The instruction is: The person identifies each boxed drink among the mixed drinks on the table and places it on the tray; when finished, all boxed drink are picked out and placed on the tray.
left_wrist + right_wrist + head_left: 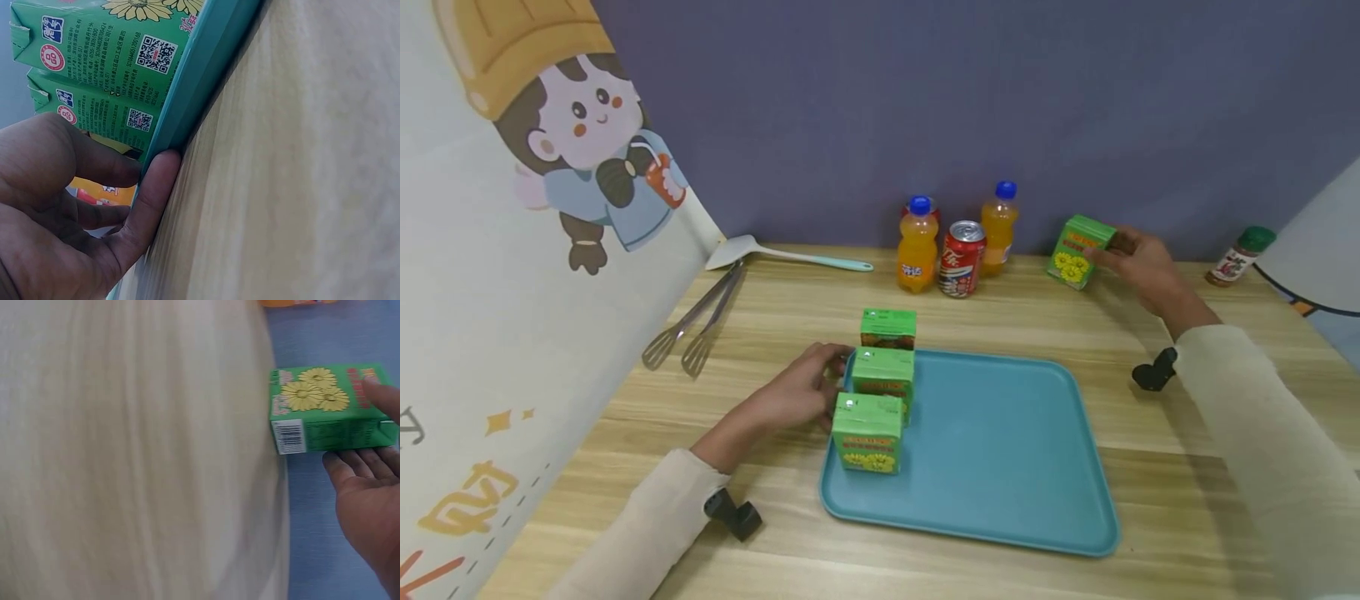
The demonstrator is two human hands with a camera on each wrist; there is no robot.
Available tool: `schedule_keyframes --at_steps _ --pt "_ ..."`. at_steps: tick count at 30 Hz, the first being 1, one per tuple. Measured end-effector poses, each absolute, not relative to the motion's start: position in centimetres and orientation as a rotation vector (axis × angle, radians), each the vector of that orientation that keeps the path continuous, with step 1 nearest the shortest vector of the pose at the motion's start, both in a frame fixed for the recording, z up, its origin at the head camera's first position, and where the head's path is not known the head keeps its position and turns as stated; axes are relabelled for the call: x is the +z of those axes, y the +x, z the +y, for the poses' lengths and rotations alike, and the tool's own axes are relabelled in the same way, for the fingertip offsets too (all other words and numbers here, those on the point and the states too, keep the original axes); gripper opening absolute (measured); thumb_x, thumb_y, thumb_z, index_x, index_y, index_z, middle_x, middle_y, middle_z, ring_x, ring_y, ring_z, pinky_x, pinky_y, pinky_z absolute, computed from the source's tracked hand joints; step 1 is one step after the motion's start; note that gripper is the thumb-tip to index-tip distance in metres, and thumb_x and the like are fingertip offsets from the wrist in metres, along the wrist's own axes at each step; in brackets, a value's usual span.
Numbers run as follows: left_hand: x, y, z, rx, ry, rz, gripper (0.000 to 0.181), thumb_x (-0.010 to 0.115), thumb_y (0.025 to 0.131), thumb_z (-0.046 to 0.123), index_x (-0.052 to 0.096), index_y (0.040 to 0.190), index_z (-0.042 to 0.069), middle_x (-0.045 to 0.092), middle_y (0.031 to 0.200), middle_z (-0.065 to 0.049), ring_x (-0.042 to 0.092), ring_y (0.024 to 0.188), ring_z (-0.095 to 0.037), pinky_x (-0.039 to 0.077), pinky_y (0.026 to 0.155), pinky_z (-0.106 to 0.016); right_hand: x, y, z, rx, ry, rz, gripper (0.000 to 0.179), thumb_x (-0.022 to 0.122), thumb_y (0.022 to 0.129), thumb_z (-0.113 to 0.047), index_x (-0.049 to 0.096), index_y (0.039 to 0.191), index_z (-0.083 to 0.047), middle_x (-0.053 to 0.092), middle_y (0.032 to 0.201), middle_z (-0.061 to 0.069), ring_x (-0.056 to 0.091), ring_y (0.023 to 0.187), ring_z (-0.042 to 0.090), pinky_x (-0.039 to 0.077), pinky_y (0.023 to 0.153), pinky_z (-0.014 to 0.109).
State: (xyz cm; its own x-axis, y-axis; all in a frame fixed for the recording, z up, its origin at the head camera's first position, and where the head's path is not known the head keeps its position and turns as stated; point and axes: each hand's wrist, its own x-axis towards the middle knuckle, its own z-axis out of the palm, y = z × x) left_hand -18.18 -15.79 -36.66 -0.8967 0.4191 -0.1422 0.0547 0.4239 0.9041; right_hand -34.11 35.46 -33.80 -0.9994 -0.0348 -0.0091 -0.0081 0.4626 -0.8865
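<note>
In the head view my right hand (1142,265) grips a green drink carton (1078,250) with yellow flowers by its right side, close to the back wall. The right wrist view has the thumb on the flowered face of this carton (325,400) and the fingers behind. My left hand (797,392) is at the left edge of a blue tray (1000,450). Thumb and index finger pinch the rim of the tray (187,94) in the left wrist view. Along the tray's left side a front carton (868,442), a middle carton (883,371) and a rear carton (889,327) stand in a row.
Two orange soda bottles (917,250) and a red can (962,260) stand along the back, another can partly hidden behind. A spatula (805,257) and metal tongs (696,321) lie at the left. A green-capped spice jar (1238,257) is at the far right.
</note>
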Motion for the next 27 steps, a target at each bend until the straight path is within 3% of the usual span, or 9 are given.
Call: schedule_keyframes --at_steps 7,13,19,27 --pt "-36.6 -18.2 -15.5 1.458 0.407 2.335 0.079 0.051 0.076 -0.021 0.037 0.15 0.002 0.042 0.124 -0.021 0.06 0.088 -0.031 0.066 0.061 -0.041 -35.1 -34.4 35.5 -1.714 -0.032 2.633 0.08 0.065 0.097 -0.038 0.024 0.16 -0.011 0.035 0.155 0.016 0.048 0.126 0.015 0.041 0.116 0.041" --pt "-36.5 -18.2 -15.5 1.478 0.408 2.313 0.073 0.052 0.082 -0.02 0.037 0.15 0.001 0.041 0.124 -0.021 0.061 0.084 -0.031 0.066 0.06 -0.042 -34.9 -34.2 35.4 -1.71 0.029 2.637 0.087 0.064 0.096 -0.043 0.017 0.161 -0.009 0.029 0.158 0.02 0.043 0.134 0.019 0.04 0.117 0.04" --pt "-36.8 -18.1 -15.6 1.478 0.393 2.311 0.073 0.052 0.082 -0.02 0.037 0.15 0.001 0.041 0.124 -0.021 0.061 0.083 -0.03 0.066 0.06 -0.042 -34.9 -33.9 35.4 -1.735 0.039 2.634 0.086 0.064 0.097 -0.041 0.017 0.16 -0.008 0.029 0.159 0.019 0.042 0.136 0.02 0.042 0.116 0.037" --pt "-36.6 -18.0 -15.7 1.473 0.398 2.331 0.072 0.051 0.082 -0.019 0.037 0.15 0.001 0.041 0.124 -0.021 0.061 0.084 -0.03 0.066 0.06 -0.041 -32.6 -32.2 34.2 -1.757 0.012 2.65 0.079 0.067 0.095 -0.041 0.028 0.159 -0.017 0.033 0.159 0.009 0.041 0.139 0.019 0.043 0.115 0.03"
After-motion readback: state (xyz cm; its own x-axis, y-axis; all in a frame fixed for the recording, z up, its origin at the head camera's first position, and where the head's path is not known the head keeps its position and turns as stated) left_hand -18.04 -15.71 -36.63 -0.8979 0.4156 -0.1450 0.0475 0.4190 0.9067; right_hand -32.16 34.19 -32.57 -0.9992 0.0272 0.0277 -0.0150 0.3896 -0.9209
